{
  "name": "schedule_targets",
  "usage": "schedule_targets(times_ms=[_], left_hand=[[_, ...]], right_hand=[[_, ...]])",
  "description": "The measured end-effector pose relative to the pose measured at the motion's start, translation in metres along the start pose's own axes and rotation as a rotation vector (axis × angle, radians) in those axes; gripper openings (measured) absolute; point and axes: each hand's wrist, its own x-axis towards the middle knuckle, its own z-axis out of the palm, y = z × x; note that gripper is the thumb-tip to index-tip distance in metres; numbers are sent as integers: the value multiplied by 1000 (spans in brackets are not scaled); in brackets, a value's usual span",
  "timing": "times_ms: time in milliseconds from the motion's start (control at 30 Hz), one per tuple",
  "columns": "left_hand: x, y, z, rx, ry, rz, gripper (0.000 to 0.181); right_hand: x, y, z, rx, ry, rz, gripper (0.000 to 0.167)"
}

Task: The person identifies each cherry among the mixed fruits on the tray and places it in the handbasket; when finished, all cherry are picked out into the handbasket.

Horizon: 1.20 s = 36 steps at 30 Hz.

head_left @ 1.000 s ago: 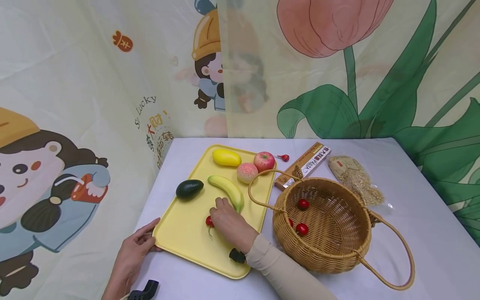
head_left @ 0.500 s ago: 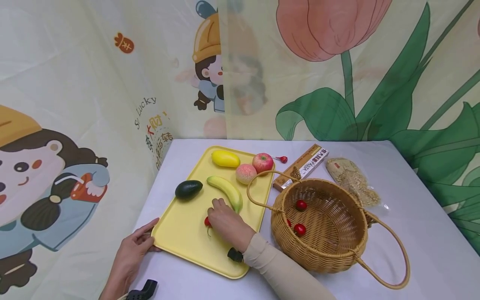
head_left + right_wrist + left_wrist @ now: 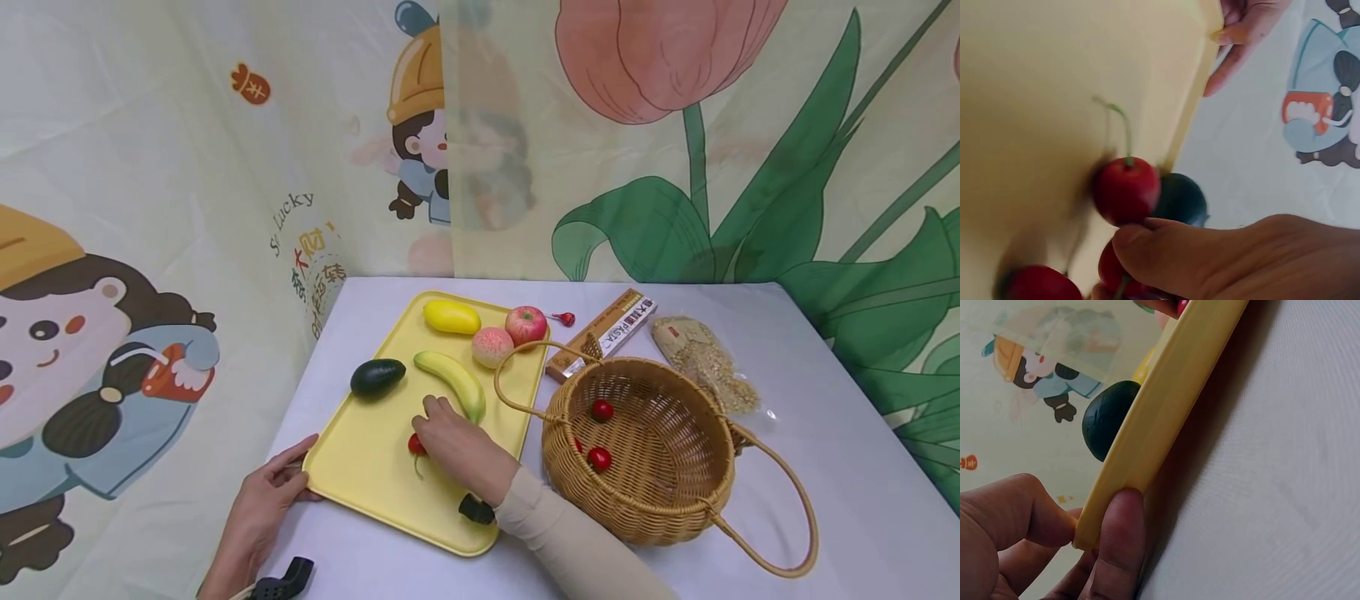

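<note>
A yellow tray lies on the table. My left hand grips its near left corner, with thumb and fingers on either side of the rim in the left wrist view. Low over the tray, my right hand pinches a red cherry, partly hidden under the thumb. Touching that thumb is another cherry with a green stem, and a third cherry lies close by. A banana sits just beyond the right hand. Near the tray's left edge is a dark green avocado.
A yellow mango, a peach and an apple occupy the tray's far part. Right of it stands a wicker basket with several cherries inside. Behind are a pasta box and a bag of grain.
My right hand has turned very slightly over the cherries. The left hand stays at the tray corner, and the fruit has kept its place.
</note>
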Motion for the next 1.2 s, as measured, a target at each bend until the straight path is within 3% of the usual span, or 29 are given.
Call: schedule_targets(times_ms=[233,333,1033,1200], left_hand=[[1,0,-1,9,-5,-1,61],[1,1,-1,21,-6,7,59],[-1,1,-2,34,0,16,59],[0,-1,-1,34,-4,25,58]], right_hand=[[-13,0,-20,130,-59,-5,19],[-19,0,-27,136,-61,-30,18],[-59,5,-68,-100,-59,-305,13],[-70,8,-78,-118,-105,-373,11]])
